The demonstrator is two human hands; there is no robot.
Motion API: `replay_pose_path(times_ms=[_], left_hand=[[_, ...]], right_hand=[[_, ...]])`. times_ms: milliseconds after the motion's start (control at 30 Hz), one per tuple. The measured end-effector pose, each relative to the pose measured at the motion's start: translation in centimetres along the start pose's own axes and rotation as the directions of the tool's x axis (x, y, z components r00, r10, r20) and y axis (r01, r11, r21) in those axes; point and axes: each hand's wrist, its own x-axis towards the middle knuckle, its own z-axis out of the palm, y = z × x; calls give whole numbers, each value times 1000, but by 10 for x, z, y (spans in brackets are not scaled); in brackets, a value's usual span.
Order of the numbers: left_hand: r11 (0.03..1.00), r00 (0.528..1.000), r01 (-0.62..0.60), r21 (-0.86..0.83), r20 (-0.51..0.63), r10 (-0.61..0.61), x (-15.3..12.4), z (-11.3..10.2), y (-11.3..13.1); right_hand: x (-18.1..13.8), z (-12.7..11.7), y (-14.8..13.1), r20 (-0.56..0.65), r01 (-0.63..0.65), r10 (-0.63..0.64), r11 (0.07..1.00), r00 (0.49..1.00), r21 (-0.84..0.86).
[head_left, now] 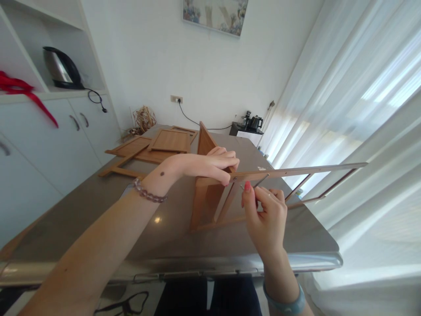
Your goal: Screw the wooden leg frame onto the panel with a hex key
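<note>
My left hand (210, 166) is closed over the corner where an upright wooden panel (205, 139) meets a long wooden frame (305, 170). Its thumb presses near a dark screw or bolt hole (235, 179) at the frame's end. Just right of that hole, my right hand (266, 215) pinches a thin metal hex key (262, 180), whose long arm points up and to the right. The hex key's tip is partly hidden by the fingers, so I cannot tell whether it touches the hole. The frame stands on edge and reaches past the table's right side.
Several wooden panels and frames (169, 140) lie on the grey table (115, 219) at the back left, near a heap of straw-like packing (144, 119). A dark stand (235, 128) with a black kettle (255, 122) is beyond the far end. White curtains (329, 109) hang on the right.
</note>
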Motion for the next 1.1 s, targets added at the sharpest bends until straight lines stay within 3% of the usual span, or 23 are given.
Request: replay_pose_path(times_ms=[133, 333, 600, 967, 1100], left_hand=[[1000, 1000, -11, 4, -10, 11, 2, 1, -5], [1000, 1000, -15, 2, -17, 15, 1, 2, -4], [999, 1000, 5, -50, -8, -5, 0, -1, 3], [993, 998, 41, -115, -44, -46, -2, 4, -3], [995, 998, 11, -103, -59, -18, 0, 4, -2]], right_hand=[[-1, 2, 2, 61, -29, 28, 999, 998, 15], [2, 2, -4, -4, -37, 37, 999, 999, -13], [10, 2, -14, 56, -93, 92, 996, 994, 11], [10, 8, -14, -29, -15, 11, 989, 1000, -150], [13, 7, -16, -8, 3, -5, 982, 1000, -187]])
